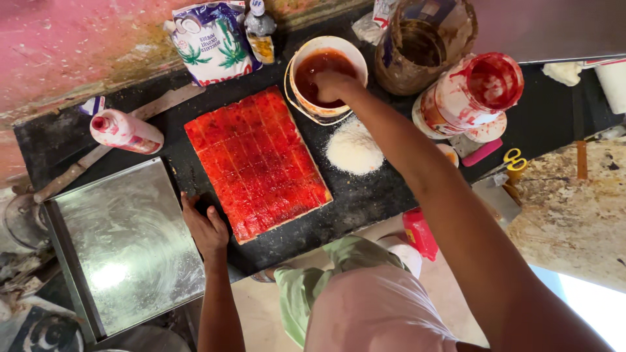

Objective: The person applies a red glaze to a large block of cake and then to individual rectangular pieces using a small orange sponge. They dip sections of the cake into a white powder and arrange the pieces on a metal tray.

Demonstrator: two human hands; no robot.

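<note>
Right now the person's right hand (334, 85) is dipped into the white bucket of red syrup (324, 70) at the far edge of the black counter (365, 195), fingers bunched together and pointing down; whether they pinch anything below the surface I cannot tell. The left hand (207, 228) rests flat by the near left corner of the red-glazed slab scored into squares (255, 161), fingers loosely spread, between it and the steel tray (124, 248). Between bucket and slab, toward the right, lies a heap of white crumbs (353, 148). To my eye, a dripping hand drawn back over that heap could clump it red. The bucket stands close to the red-smeared tub (471, 96), so a knock might slop syrup across the counter.
</note>
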